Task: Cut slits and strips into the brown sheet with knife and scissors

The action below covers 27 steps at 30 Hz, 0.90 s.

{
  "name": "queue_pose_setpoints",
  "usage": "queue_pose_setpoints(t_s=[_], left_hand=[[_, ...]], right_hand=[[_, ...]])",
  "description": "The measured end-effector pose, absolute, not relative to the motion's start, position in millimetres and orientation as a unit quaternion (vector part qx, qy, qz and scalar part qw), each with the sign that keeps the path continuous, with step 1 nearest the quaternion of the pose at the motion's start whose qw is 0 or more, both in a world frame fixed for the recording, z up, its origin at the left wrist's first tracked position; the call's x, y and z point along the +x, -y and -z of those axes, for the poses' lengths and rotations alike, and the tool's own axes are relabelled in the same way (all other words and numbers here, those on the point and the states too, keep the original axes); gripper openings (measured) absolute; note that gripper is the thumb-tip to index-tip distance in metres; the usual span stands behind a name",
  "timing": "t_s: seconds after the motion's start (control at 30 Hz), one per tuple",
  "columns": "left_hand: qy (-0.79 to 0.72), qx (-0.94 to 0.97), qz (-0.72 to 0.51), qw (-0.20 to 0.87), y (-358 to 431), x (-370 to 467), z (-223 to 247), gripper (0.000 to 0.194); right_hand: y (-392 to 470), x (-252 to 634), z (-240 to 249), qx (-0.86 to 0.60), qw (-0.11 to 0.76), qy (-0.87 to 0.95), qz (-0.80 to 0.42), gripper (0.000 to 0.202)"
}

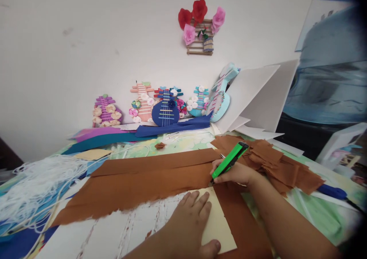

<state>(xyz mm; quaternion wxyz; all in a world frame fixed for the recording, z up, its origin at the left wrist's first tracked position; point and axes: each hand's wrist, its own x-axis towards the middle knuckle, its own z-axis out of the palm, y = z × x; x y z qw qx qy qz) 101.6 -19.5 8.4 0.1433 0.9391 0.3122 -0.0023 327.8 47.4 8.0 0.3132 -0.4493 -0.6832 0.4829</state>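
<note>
My right hand [233, 174] grips a green utility knife [231, 160], its tip down at the brown sheet, close to the top corner of a pale yellow card [222, 222]. A thin metal glint shows beside that hand; I cannot make out what it is. My left hand [190, 217] lies flat with fingers spread, pressing on the yellow card and the white board [114, 232] beside it. The brown sheet [137, 182], cloth or crepe paper, stretches behind both hands with a ragged front edge. More brown material lies under and right of the card.
Brown scraps [275, 161] and a blue-handled tool [332, 191] lie at right. Tangled white cord [43, 190] covers the left side. Small decorated lute models [165, 112] line the wall. White boards [258, 94] lean near a large water bottle [329, 72].
</note>
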Motion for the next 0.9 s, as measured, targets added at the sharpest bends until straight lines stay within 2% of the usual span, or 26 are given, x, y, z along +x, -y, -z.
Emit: queue_pose_setpoints(t_s=[0.27,0.47,0.73,0.9], left_hand=[[-0.308,0.942,0.001,0.135,18,101,-5,0.070],[-0.299,0.946,-0.006,0.128,17,99,-1,0.069],[-0.302,0.945,-0.003,0.125,17,100,2,0.066],[-0.304,0.945,0.007,0.125,19,103,-5,0.065]], right_hand=[[-51,327,-2,-0.477,0.322,0.674,-0.463,0.029],[-46,327,-8,-0.469,0.343,0.666,-0.469,0.025],[-47,326,-11,-0.483,0.324,0.679,-0.449,0.020],[-44,321,-11,-0.501,0.334,0.687,-0.407,0.026]])
